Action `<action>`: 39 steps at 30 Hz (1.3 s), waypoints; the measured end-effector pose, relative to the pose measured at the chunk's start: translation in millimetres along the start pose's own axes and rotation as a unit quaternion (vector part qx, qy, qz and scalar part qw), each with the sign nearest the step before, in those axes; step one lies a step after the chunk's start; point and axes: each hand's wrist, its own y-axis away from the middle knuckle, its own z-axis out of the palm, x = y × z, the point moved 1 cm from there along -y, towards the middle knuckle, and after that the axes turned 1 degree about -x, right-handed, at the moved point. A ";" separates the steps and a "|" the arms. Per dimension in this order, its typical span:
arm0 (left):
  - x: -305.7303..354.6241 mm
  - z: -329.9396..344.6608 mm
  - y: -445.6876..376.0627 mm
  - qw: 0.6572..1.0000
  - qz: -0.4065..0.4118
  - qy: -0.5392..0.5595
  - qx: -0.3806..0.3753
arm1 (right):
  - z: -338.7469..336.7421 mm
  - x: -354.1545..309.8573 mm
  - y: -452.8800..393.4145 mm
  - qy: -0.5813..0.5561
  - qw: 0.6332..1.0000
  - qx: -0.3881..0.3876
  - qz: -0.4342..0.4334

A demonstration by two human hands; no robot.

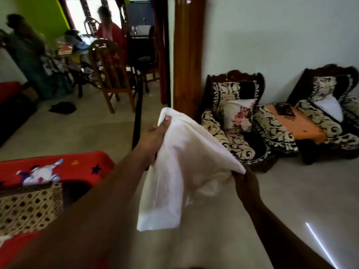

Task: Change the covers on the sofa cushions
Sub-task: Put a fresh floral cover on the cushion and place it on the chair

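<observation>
Two outstretched arms hold a white cushion cover point(174, 162) in the air above the floor point(291, 191). Left hand point(153, 138) grips its top corner, fingers curled; right hand point(245, 183) pinches the lower corner, fingertips hidden by cloth.

Seated person point(108, 26) blurred (background)

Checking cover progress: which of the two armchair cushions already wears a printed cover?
The cushion on the left armchair: it has a pink floral print. The one on the right armchair is plain white, like the white cloth held in both hands.
</observation>
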 end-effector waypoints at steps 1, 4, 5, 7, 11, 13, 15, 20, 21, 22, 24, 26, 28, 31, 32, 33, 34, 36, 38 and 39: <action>-1.7 15.1 -12.9 1.000 0.006 -0.021 0.009 | -17.8 -1.9 -13.1 -0.003 1.000 0.017 -0.001; -14.7 52.7 -53.3 0.995 0.008 -0.094 0.031 | -56.6 -10.2 -52.3 0.027 0.999 0.045 -0.005; -22.4 62.9 -69.7 0.993 0.013 -0.110 0.029 | -64.8 -12.6 -65.2 0.041 0.998 0.056 -0.006; -36.4 91.8 -107.5 0.989 0.010 -0.146 0.008 | -80.0 -17.6 -92.5 0.048 0.995 0.082 -0.007; -42.9 181.2 -158.0 0.964 0.060 -0.250 -0.073 | -98.6 -28.0 -151.0 0.114 0.992 0.062 0.005; -38.1 237.1 -165.4 0.919 0.149 -0.319 -0.176 | -106.4 -30.6 -179.6 0.151 0.988 0.031 0.003; -40.6 286.8 -171.1 0.857 0.240 -0.357 -0.283 | -114.7 -29.6 -204.1 0.184 0.983 -0.001 0.002; -40.3 380.8 -218.2 0.792 0.420 -0.354 -0.266 | -158.7 -4.2 -253.2 0.210 0.977 0.017 0.044; -38.6 399.3 -231.6 0.785 0.434 -0.348 -0.272 | -171.9 5.4 -260.3 0.222 0.974 0.030 0.047; -37.2 414.6 -241.8 0.782 0.439 -0.343 -0.281 | -183.5 15.1 -264.1 0.246 0.967 0.042 0.055; -33.9 447.9 -257.1 0.784 0.436 -0.321 -0.303 | -208.7 41.6 -267.6 0.322 0.940 0.079 0.082; -31.8 480.2 -268.7 0.807 0.414 -0.271 -0.322 | -235.4 74.4 -264.0 0.391 0.904 0.113 0.129; -27.6 515.7 -278.5 0.840 0.371 -0.211 -0.335 | -264.1 112.3 -255.8 0.426 0.873 0.129 0.201; -23.9 569.1 -291.4 0.863 0.319 -0.159 -0.357 | -303.1 166.4 -246.3 0.442 0.840 0.148 0.279; -22.1 587.5 -294.7 0.862 0.315 -0.155 -0.365 | -316.2 183.0 -246.6 0.434 0.836 0.162 0.295; -20.5 607.3 -298.5 0.860 0.315 -0.157 -0.369 | -330.0 200.4 -248.9 0.424 0.833 0.171 0.311; -19.3 624.8 -302.6 0.860 0.317 -0.156 -0.367 | -342.6 215.9 -252.3 0.415 0.830 0.174 0.328; -16.3 655.7 -311.6 0.871 0.317 -0.159 -0.341 | -367.1 245.2 -259.1 0.401 0.824 0.164 0.366; -17.6 684.8 -323.1 0.885 0.299 -0.178 -0.308 | -392.9 271.9 -266.3 0.382 0.817 0.164 0.399; -20.7 695.4 -328.7 0.890 0.291 -0.194 -0.294 | -404.5 281.8 -270.4 0.372 0.815 0.172 0.409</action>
